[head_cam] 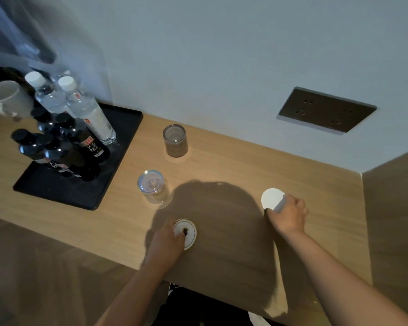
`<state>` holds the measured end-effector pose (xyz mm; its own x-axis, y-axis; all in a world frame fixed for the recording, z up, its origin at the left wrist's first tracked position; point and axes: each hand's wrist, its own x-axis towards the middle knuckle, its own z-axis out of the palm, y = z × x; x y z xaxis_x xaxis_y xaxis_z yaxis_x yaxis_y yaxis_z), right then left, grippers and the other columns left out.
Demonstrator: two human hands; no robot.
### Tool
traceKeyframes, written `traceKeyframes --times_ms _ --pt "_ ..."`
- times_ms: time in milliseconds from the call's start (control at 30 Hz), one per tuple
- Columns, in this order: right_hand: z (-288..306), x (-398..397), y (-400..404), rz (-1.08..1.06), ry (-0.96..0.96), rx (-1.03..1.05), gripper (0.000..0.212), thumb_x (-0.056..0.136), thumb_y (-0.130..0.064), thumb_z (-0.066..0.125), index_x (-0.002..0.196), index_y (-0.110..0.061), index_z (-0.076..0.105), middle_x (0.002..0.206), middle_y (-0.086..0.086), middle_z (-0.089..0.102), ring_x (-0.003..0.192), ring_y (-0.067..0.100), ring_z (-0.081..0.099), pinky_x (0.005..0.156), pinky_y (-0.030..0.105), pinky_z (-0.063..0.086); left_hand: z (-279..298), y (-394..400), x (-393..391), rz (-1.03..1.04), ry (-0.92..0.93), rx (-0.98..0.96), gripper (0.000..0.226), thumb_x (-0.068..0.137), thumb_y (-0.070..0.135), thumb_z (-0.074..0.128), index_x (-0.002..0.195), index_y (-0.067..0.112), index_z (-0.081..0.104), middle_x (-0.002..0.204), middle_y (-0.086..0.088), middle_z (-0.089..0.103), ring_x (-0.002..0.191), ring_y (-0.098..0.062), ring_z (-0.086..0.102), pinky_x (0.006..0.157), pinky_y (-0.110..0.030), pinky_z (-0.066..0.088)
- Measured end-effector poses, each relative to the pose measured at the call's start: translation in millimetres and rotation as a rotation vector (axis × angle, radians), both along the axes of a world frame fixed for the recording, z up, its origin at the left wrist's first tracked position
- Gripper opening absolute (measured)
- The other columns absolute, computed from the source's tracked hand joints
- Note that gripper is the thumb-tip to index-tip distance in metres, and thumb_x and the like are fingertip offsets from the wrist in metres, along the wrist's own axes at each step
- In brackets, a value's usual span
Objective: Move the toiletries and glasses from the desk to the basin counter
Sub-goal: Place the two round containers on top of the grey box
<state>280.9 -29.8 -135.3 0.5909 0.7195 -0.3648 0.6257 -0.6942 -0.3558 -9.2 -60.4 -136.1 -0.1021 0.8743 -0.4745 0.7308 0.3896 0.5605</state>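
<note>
- Glasses first: two short tumblers stand upside down on the wooden desk [222, 161]. The clear glass [154, 189] is nearer, just right of the black tray [118, 161]; the smoky glass [175, 141] is farther back, toward the wall. Both are well apart from the hands.
- Handling guess: rigid, smooth, breakable, with a bit of weight. I'd wrap fingers round the side wall, not pinch the thin rim that's down on the desk.
- Long axis of each runs vertical, mouth down and base up. They tilt a little in the wide-angle view, probably just the lens.
- Paper coasters are what's in hand now. Left hand [167, 238] has fingers curled over the near coaster [186, 234], a round scalloped disc with a ring print, fingertip pressing near its middle. Looks like it's lying flat on the desk.
- Right hand [290, 215] pinches the plain white coaster [271, 198] by its near-right edge, fingers curled round it. That disc looks slightly lifted or tipped; can't say for sure.
- Coasters should be featherlight, floppy and easy to crease. They have no real long axis, being round. Sliding one to the desk edge or nipping its rim seems the way.
- Water bottles [87, 109] and dark bottles [64, 149] stand on the tray, far left, with a mug [7, 97] behind.
</note>
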Motion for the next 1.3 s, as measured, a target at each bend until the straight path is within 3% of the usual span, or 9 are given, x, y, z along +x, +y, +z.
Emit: traceKeyframes --times_ms 133,233,400,500,633,867,1067,1200,1300 --pt "0 4 9 -0.123 0.050 -0.006 0.076 0.069 -0.023 0.079 0.134 -0.011 0.042 0.135 0.017 0.038 0.128 0.037 0.030 0.101 0.036 0.034 7 -2 15 0.145 -0.171 -0.026 0.016 0.090 0.016 0.058 0.105 0.011 0.057 0.099 -0.003 0.062 0.093 -0.022 0.057 0.073 -0.024 0.034" --pt "2 8 9 -0.182 0.078 -0.033 0.080 0.064 -0.023 0.086 0.130 -0.009 0.043 0.136 0.016 0.033 0.126 0.036 0.034 0.100 0.035 0.036 11 -3 23 0.258 -0.324 -0.055 0.012 0.089 0.016 0.061 0.098 0.010 0.056 0.097 -0.005 0.062 0.088 -0.023 0.062 0.061 -0.031 0.053" --pt "2 10 -5 -0.030 0.034 0.075 0.040 0.075 -0.006 0.073 0.108 -0.009 0.051 0.127 0.015 0.034 0.090 0.038 0.056 0.085 0.035 0.043 21 -4 31 0.391 -0.526 -0.097 0.016 0.089 0.009 0.059 0.105 0.008 0.056 0.107 -0.012 0.060 0.090 -0.028 0.066 0.052 -0.034 0.059" --pt "-3 15 -12 0.011 0.006 0.124 0.048 0.075 -0.008 0.074 0.117 -0.008 0.051 0.129 0.015 0.034 0.111 0.039 0.048 0.093 0.038 0.041 34 -4 40 0.403 -0.585 -0.088 0.016 0.090 0.007 0.058 0.106 0.008 0.055 0.102 -0.008 0.060 0.085 -0.023 0.065 0.051 -0.032 0.058" --pt "-4 25 -3 -0.042 0.032 0.171 0.064 0.075 -0.021 0.075 0.129 -0.006 0.045 0.135 0.015 0.035 0.127 0.035 0.035 0.104 0.041 0.035 42 -3 51 0.378 -0.556 -0.050 0.014 0.090 0.012 0.059 0.104 0.012 0.056 0.105 -0.008 0.062 0.090 -0.026 0.066 0.061 -0.042 0.061" --pt "-9 34 14 -0.155 0.089 0.038 0.065 0.069 -0.017 0.081 0.123 -0.005 0.048 0.129 0.015 0.048 0.125 0.034 0.036 0.095 0.041 0.042 62 -2 76 0.468 -0.760 -0.044 0.024 0.090 0.000 0.057 0.112 0.007 0.053 0.108 -0.011 0.060 0.088 -0.020 0.065 0.054 -0.025 0.056" --pt "-2 44 13 -0.314 0.249 -0.025 0.077 0.061 -0.009 0.085 0.126 -0.009 0.045 0.137 0.015 0.030 0.119 0.038 0.046 0.098 0.040 0.045 72 -8 92 0.479 -0.839 0.025 0.038 0.089 -0.001 0.055 0.121 0.017 0.049 0.119 -0.012 0.056 0.097 -0.024 0.064 0.058 -0.026 0.056" --pt "1 48 7 -0.210 0.310 -0.041 0.074 0.072 -0.008 0.079 0.134 -0.005 0.038 0.134 0.018 0.048 0.123 0.036 0.048 0.098 0.040 0.043 77 -14 101 0.504 -0.837 0.053 0.047 0.088 -0.003 0.055 0.129 0.019 0.046 0.125 -0.012 0.052 0.100 -0.026 0.062 0.056 -0.026 0.056" --pt "4 42 -4 -0.104 0.306 0.004 0.058 0.078 -0.012 0.072 0.131 -0.006 0.049 0.130 0.015 0.055 0.120 0.034 0.050 0.098 0.038 0.044 82 -16 105 0.530 -0.824 0.084 0.067 0.088 -0.005 0.053 0.143 0.028 0.034 0.131 -0.007 0.048 0.105 -0.031 0.062 0.055 -0.026 0.057"
